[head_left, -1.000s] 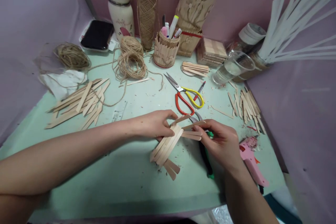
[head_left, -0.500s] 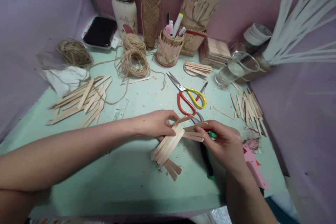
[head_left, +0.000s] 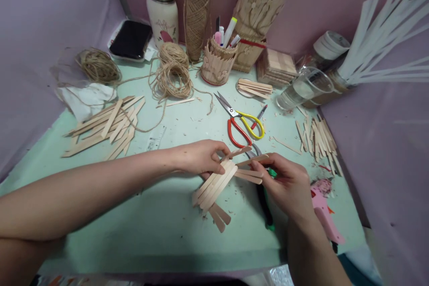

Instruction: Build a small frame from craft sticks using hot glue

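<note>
joined sticks (head_left: 217,186) in left hand (head_left: 203,157) were pale tan, scissors (head_left: 233,113) beyond were red-and-yellow-handled, glue gun (head_left: 325,216) beside right hand (head_left: 286,179) was pink, tall holder (head_left: 258,6) far beyond both was flower-patterned

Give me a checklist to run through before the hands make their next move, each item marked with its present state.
1. Left hand grip on the stick piece: ok, thumb resting over its flat sticks.
2. Right hand grip: ok, fingers pinching at a stick that juts from the same piece.
3. Scissors blades pointing away from both hands: ok.
4. Green-and-black-handled tool well away from the hands: not ok, it lies close by the right hand, partly hidden.
5. Table free of scraps around the piece: not ok, small wood bits are scattered there.
6. Pink glue gun hot or cold: cannot tell.
</note>
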### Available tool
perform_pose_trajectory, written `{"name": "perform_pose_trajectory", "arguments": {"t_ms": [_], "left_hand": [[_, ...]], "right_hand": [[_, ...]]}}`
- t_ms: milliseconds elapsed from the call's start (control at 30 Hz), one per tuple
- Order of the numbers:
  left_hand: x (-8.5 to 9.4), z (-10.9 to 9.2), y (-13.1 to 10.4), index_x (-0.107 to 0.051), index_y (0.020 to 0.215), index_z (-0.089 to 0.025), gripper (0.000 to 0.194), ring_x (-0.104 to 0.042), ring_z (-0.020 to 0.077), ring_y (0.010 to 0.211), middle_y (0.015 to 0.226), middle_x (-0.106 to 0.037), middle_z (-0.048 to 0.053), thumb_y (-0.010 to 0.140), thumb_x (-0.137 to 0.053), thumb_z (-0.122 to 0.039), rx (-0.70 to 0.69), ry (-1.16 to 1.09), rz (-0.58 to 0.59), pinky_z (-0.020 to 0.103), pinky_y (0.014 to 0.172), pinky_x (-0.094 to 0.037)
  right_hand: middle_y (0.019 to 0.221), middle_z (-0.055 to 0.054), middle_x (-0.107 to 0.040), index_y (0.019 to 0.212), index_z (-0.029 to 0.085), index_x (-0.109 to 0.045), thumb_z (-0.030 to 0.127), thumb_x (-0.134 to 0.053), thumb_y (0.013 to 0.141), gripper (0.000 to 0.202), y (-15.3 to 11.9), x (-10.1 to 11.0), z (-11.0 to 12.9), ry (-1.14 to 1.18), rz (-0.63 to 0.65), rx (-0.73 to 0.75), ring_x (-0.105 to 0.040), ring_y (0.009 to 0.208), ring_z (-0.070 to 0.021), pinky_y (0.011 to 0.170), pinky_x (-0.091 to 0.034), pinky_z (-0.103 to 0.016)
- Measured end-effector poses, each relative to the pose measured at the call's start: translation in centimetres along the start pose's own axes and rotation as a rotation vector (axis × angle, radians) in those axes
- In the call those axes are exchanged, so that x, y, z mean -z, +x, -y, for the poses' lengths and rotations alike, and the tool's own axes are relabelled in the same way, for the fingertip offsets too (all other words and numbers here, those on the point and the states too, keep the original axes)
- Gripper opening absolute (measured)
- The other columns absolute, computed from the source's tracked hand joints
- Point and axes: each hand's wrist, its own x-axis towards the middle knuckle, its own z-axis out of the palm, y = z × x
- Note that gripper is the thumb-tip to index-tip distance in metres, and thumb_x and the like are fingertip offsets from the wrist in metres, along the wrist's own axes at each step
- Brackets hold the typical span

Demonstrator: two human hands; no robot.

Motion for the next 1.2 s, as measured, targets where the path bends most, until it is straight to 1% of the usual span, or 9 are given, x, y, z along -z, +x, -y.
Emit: {"name": "perform_pose_trajectory", "arguments": {"t_ms": [133, 300, 467, 700, 900, 1067, 1200], "left_hand": [[0.06, 0.16, 0.06, -0.052, 0.107, -0.019, 0.032, -0.058, 0.0119, 0.057, 0.06, -0.057, -0.007, 0.077, -0.064, -0.017, 0.002, -0.012, 0.006, 0.025, 0.059, -0.047], [-0.12, 0.05, 0.07, -0.052, 0.106, -0.018, 0.031, -0.055, 0.0107, 0.054, 0.057, -0.054, -0.009, 0.077, -0.063, -0.015, -0.006, -0.005, -0.007, 0.024, 0.056, -0.046], [-0.21, -0.03, 0.12, -0.051, 0.104, -0.017, 0.029, -0.055, 0.0106, 0.054, 0.059, -0.055, -0.008, 0.076, -0.062, -0.015, -0.001, 0.003, -0.017, 0.024, 0.056, -0.047], [-0.13, 0.32, 0.22, -0.052, 0.105, -0.017, 0.032, -0.055, 0.0125, 0.054, 0.059, -0.055, -0.007, 0.075, -0.062, -0.018, -0.021, 0.061, -0.031, 0.025, 0.055, -0.048], [-0.1, 0.37, 0.24, -0.053, 0.106, -0.017, 0.033, -0.055, 0.0126, 0.054, 0.06, -0.056, -0.006, 0.074, -0.062, -0.019, -0.03, 0.115, -0.046, 0.025, 0.053, -0.047], [-0.15, 0.28, 0.3, -0.053, 0.106, -0.017, 0.032, -0.054, 0.0118, 0.052, 0.057, -0.054, -0.007, 0.075, -0.062, -0.019, -0.037, 0.123, -0.047, 0.023, 0.051, -0.045], [-0.21, 0.31, 0.29, -0.053, 0.105, -0.016, 0.032, -0.054, 0.0118, 0.053, 0.058, -0.054, -0.007, 0.075, -0.062, -0.02, -0.03, 0.12, -0.048, 0.024, 0.052, -0.047]], "right_hand": [[0.071, 0.001, -0.071, 0.077, 0.022, -0.066, 0.02, -0.065, 0.087, 0.011, -0.01, -0.05, 0.0, -0.011, -0.007, -0.012, -0.063, 0.062, -0.0126, 0.059, -0.049, -0.024], [0.071, 0.001, -0.071, 0.078, 0.022, -0.067, 0.019, -0.064, 0.087, 0.01, 0.02, -0.06, -0.03, 0.001, -0.002, -0.003, -0.063, 0.062, -0.0125, 0.059, -0.049, -0.024], [0.071, 0.001, -0.071, 0.078, 0.021, -0.067, 0.017, -0.064, 0.087, 0.01, 0.15, -0.01, 0.14, 0.007, 0.002, 0.029, -0.063, 0.062, -0.0119, 0.059, -0.049, -0.022], [0.072, 0.002, -0.071, 0.079, 0.021, -0.066, 0.014, -0.065, 0.086, 0.01, 0.08, 0.0, 0.08, -0.003, -0.001, 0.048, -0.063, 0.063, -0.0099, 0.06, -0.049, -0.02], [0.073, 0.003, -0.071, 0.079, 0.02, -0.065, 0.014, -0.065, 0.086, 0.009, -0.08, -0.04, 0.21, -0.009, 0.0, 0.053, -0.063, 0.064, -0.0093, 0.062, -0.049, -0.019], [0.073, 0.003, -0.07, 0.079, 0.021, -0.064, 0.015, -0.066, 0.085, 0.008, -0.2, 0.03, 0.47, -0.025, 0.02, 0.042, -0.063, 0.063, -0.0092, 0.061, -0.048, -0.02], [0.076, 0.003, -0.071, 0.082, 0.021, -0.065, 0.015, -0.063, 0.087, 0.008, -0.17, 0.29, 0.62, -0.019, 0.059, 0.03, -0.064, 0.067, -0.0102, 0.064, -0.049, -0.02]]}}
